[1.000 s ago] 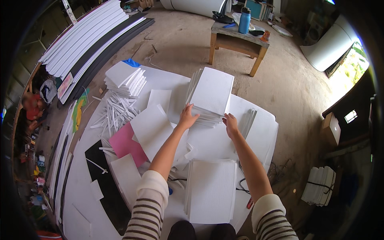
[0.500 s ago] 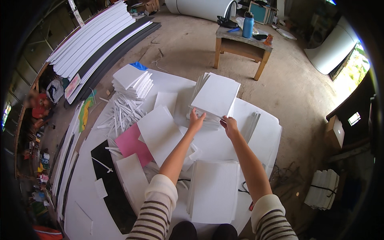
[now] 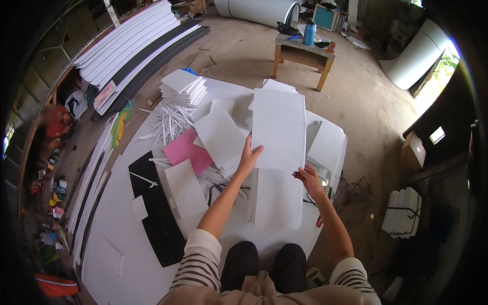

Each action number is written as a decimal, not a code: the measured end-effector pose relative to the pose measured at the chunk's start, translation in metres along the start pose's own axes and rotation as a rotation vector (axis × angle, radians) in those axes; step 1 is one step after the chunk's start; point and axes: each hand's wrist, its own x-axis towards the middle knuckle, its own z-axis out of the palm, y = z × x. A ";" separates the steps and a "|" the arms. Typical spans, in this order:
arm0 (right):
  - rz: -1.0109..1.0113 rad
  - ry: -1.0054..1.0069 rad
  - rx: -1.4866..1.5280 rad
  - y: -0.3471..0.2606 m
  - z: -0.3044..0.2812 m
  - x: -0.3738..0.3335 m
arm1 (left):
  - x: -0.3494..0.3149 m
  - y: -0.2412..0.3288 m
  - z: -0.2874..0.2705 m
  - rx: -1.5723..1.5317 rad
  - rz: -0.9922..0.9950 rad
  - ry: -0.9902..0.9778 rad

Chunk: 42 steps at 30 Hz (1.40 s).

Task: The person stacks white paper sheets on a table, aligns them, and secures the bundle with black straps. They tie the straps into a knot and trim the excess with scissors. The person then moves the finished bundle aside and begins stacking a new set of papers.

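A white, finely ribbed corrugated plastic sheet [image 3: 278,129], perhaps several together, is tilted up in front of me. Along its left edge my left hand [image 3: 249,156] grips it, thumb on the front face. My right hand [image 3: 310,180] is closed at the lower right corner; a small dark thing shows by its fingertips, too small to name. Below the held sheet lies a stack of white sheets [image 3: 278,203], close to my knees. Another white stack [image 3: 277,85] is partly hidden behind the held sheet.
On the white table surface [image 3: 104,218] lie a pink sheet [image 3: 189,154], a black panel [image 3: 160,218], a heap of white strips [image 3: 168,119] and a stack of white pieces [image 3: 183,86]. A wooden table [image 3: 300,48] with a blue bottle [image 3: 309,32] stands beyond. Another person [image 3: 57,122] sits far left.
Both hands have come back toward me, bringing the white sheet off the far stack and tipping it so its ribbed face shows. My view has tilted down toward my knees.
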 end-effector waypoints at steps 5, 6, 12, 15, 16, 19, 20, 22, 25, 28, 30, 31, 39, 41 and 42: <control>0.006 0.145 -0.222 0.004 0.021 -0.079 | -0.095 0.005 0.007 0.000 -0.089 -0.018; -0.012 0.185 -0.295 0.006 0.017 -0.088 | -0.111 0.009 0.015 0.005 -0.111 -0.024; -0.098 0.366 -0.538 0.033 0.021 -0.123 | -0.158 -0.031 0.015 0.214 -0.095 -0.014; -0.081 0.466 -0.891 0.080 -0.017 -0.118 | -0.165 -0.062 0.023 0.603 -0.096 -0.039; 0.001 0.489 -1.080 0.093 -0.015 -0.117 | -0.168 -0.078 0.016 0.757 -0.104 -0.053; 0.131 0.472 -1.047 0.126 -0.025 -0.110 | -0.183 -0.120 0.012 0.862 -0.116 -0.060; 0.139 0.470 -1.011 0.130 -0.024 -0.111 | -0.185 -0.123 0.015 0.841 -0.121 -0.052; 0.044 0.422 -0.939 0.132 -0.026 -0.103 | -0.184 -0.127 0.020 0.817 -0.050 0.031; -0.123 0.348 -0.893 0.134 -0.047 -0.091 | -0.181 -0.103 0.043 0.733 -0.056 0.075; -0.070 0.308 -0.964 0.117 -0.037 -0.073 | -0.172 -0.091 0.050 0.689 -0.113 0.090; -0.090 0.293 -0.766 0.124 -0.038 -0.068 | -0.165 -0.094 0.055 0.680 -0.107 0.091; -0.098 0.286 -0.667 0.129 -0.040 -0.067 | -0.164 -0.096 0.055 0.686 -0.091 0.094; 0.174 0.223 -0.069 0.159 -0.079 -0.050 | -0.133 -0.100 0.032 0.636 0.004 -0.120; 0.272 0.091 0.018 0.185 -0.104 -0.037 | -0.130 -0.095 0.043 0.748 -0.103 -0.097; 0.332 0.130 -0.033 0.190 -0.104 -0.036 | -0.130 -0.082 0.054 0.906 -0.177 -0.034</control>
